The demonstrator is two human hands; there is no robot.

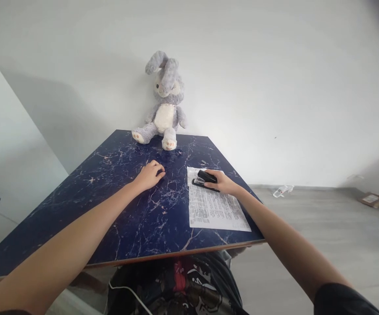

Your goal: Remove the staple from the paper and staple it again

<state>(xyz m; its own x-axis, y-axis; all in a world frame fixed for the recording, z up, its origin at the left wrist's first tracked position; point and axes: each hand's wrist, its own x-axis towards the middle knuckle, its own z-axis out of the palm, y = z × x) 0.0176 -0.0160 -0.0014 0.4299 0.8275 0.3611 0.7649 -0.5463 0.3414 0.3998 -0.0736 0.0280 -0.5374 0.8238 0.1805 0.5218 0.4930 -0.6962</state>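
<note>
A black stapler (208, 176) is gripped in my right hand (224, 182), its jaws apart and pointing left. It sits over the upper part of a printed white sheet of paper (217, 212), which lies near the table's right edge. Whether the stapler touches the paper, I cannot tell. My left hand (150, 176) rests on the dark blue marbled table (163, 214), left of the paper. Its fingers are loosely bent, with the thumb apart from them and nothing held. A small greyish piece (203, 162) lies just beyond the paper.
A grey plush rabbit (165, 113) sits at the table's far edge against the white wall (274, 87). A white cabinet (5, 131) stands at the left. On the floor to the right lie a clear plastic item (283, 190) and a brown box-like object (372, 199).
</note>
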